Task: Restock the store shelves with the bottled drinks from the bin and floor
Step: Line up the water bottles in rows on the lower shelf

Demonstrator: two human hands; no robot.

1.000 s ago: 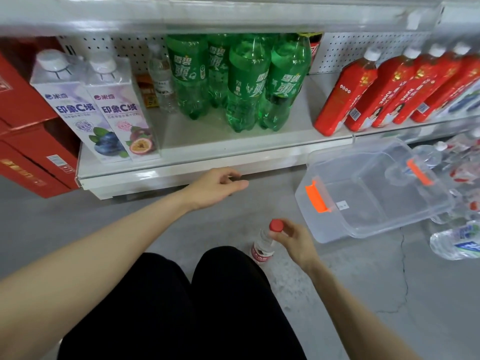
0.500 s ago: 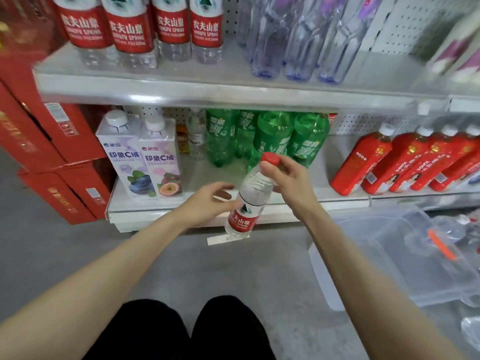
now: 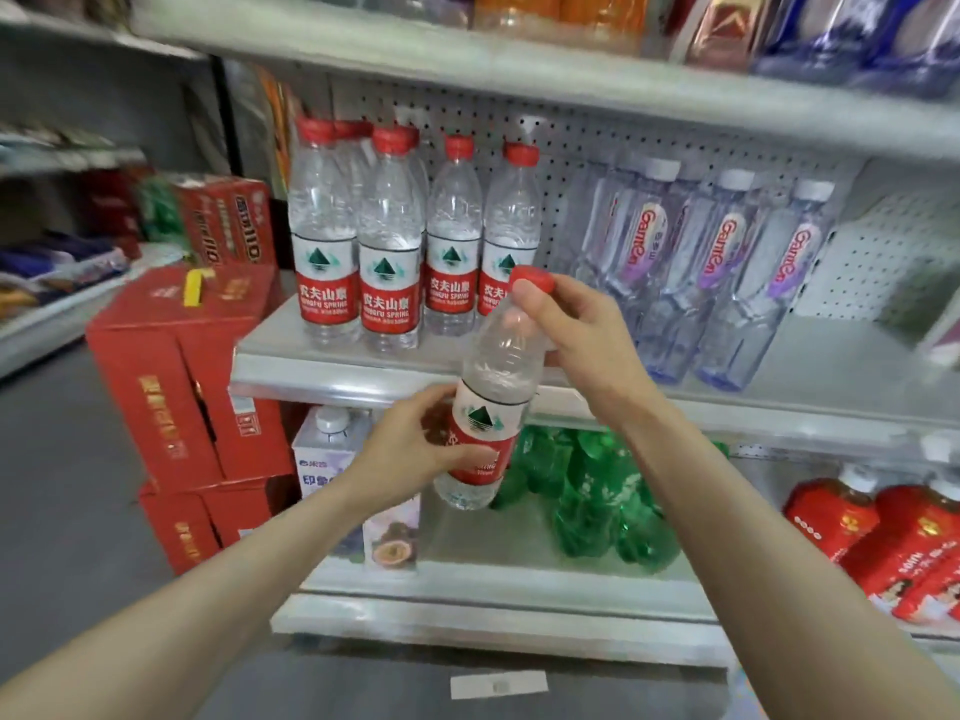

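Observation:
I hold a clear water bottle (image 3: pixel 497 366) with a red cap and red label, tilted, in front of the middle shelf (image 3: pixel 343 368). My right hand (image 3: pixel 582 335) pinches its neck just under the cap. My left hand (image 3: pixel 410 452) grips the lower body around the label. Just behind it on that shelf stand several matching red-capped water bottles (image 3: pixel 387 241) in a row.
White-capped clear bottles (image 3: pixel 722 272) lean to the right on the same shelf. Below are green soda bottles (image 3: pixel 597 491), red bottles (image 3: pixel 883 543) and juice cartons (image 3: pixel 337 454). Red cardboard boxes (image 3: pixel 171 366) are stacked at the left. A white paper strip (image 3: pixel 498 685) lies on the grey floor.
The bottle has risen from the floor to the middle shelf's height, and my left hand has taken hold of its lower body. My view has lifted from the bottom shelf to the water bottles.

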